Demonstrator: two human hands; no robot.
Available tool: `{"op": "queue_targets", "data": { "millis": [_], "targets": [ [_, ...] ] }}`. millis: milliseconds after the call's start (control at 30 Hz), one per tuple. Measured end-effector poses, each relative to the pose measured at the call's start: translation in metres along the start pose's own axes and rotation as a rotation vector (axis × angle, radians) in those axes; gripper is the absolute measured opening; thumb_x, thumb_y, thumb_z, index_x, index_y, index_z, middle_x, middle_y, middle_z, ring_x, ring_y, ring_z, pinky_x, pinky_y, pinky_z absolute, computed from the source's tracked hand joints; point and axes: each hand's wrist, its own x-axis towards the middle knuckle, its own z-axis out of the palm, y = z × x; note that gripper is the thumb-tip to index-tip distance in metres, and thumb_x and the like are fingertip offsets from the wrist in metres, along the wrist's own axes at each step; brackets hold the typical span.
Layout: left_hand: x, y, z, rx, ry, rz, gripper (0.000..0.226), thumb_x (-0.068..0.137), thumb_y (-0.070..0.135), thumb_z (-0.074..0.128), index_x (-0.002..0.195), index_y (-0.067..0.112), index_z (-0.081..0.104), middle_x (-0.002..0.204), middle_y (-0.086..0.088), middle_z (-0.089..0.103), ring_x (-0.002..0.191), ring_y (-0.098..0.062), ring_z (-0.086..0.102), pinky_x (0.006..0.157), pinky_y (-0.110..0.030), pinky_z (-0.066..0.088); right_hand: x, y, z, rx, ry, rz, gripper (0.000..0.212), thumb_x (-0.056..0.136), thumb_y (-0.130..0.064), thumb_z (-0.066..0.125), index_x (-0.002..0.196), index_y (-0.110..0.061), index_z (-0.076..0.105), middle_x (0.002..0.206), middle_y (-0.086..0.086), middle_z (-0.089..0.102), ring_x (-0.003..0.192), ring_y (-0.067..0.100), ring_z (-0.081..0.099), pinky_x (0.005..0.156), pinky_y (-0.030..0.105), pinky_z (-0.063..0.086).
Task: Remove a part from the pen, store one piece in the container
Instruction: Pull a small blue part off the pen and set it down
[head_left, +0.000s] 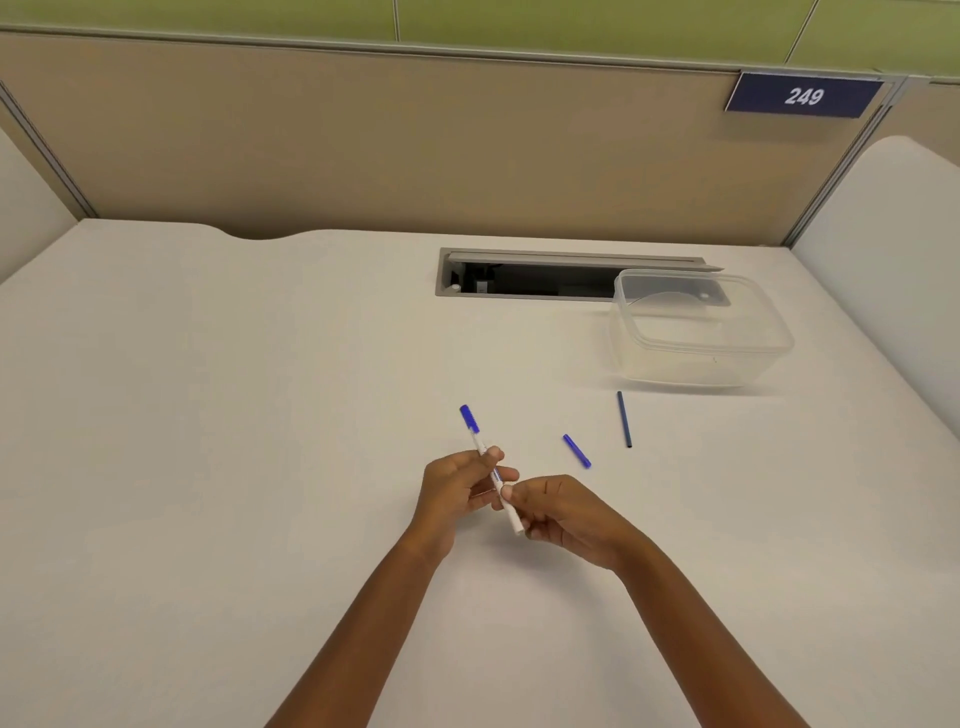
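Observation:
A white pen (477, 440) with a blue end piece pointing away is held over the middle of the white desk. My left hand (457, 493) grips its barrel, and my right hand (561, 514) pinches its near white end. A short blue piece (576, 451) lies on the desk just right of the hands. Further right lies a thin dark blue rod (624, 420). A clear plastic container (698, 332) stands open at the back right, with nothing visible inside.
An open cable slot (540, 280) is cut into the desk (208, 415) behind the container. Beige partition walls enclose the desk at the back and sides, with a sign reading 249 (803, 96) at upper right.

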Motion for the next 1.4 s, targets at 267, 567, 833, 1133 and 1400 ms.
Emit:
{"op": "queue_targets", "data": {
  "millis": [267,567,833,1133,1400],
  "targets": [
    [0.019,-0.015,-0.02,0.99,0.251,0.36,0.034,0.099,0.016,0.033,0.125,0.011,0.053,0.132,-0.01,0.057,0.126,-0.026,0.047,0.102,-0.031,0.036,0.017,-0.009,0.0,-0.304,0.409,-0.172,0.006,0.085,-0.01,0.056,0.084,-0.015,0.059,0.08,-0.002,0.061,0.068,0.01,0.058,0.062,0.016,0.049],
    [0.049,-0.042,-0.046,1.513,0.214,0.469,0.049,0.098,0.033,0.028,0.145,0.023,0.019,0.157,-0.007,0.014,0.144,-0.028,0.011,0.117,-0.044,0.004,0.025,-0.028,0.003,-0.564,0.636,-0.348,0.01,0.087,-0.01,0.052,0.093,-0.01,0.06,0.099,0.007,0.063,0.083,0.021,0.064,0.076,0.033,0.052],
    [0.06,-0.045,-0.048,1.508,0.266,0.466,0.05,0.098,0.035,0.027,0.146,0.026,0.018,0.157,-0.005,0.013,0.144,-0.026,0.01,0.117,-0.044,0.003,0.03,-0.015,0.016,-0.662,0.646,-0.477,0.015,0.091,-0.02,0.051,0.098,-0.009,0.059,0.098,0.009,0.064,0.086,0.019,0.062,0.079,0.032,0.052],
    [0.057,-0.042,-0.046,1.452,0.28,0.517,0.047,0.096,0.029,0.039,0.142,0.019,0.032,0.152,-0.012,0.026,0.141,-0.034,0.021,0.115,-0.05,0.012,0.024,-0.002,0.016,-0.629,0.696,-0.513,0.012,0.091,-0.017,0.052,0.096,-0.008,0.059,0.09,-0.006,0.056,0.08,0.011,0.057,0.072,0.016,0.045],
    [0.058,-0.044,-0.048,1.439,0.28,0.519,0.048,0.097,0.03,0.035,0.143,0.021,0.027,0.155,-0.01,0.021,0.143,-0.031,0.017,0.116,-0.047,0.007,0.009,-0.033,0.016,-0.524,0.735,-0.679,0.003,0.091,-0.02,0.052,0.089,-0.018,0.054,0.086,-0.009,0.054,0.075,-0.002,0.058,0.066,0.005,0.042]
  ]
}}
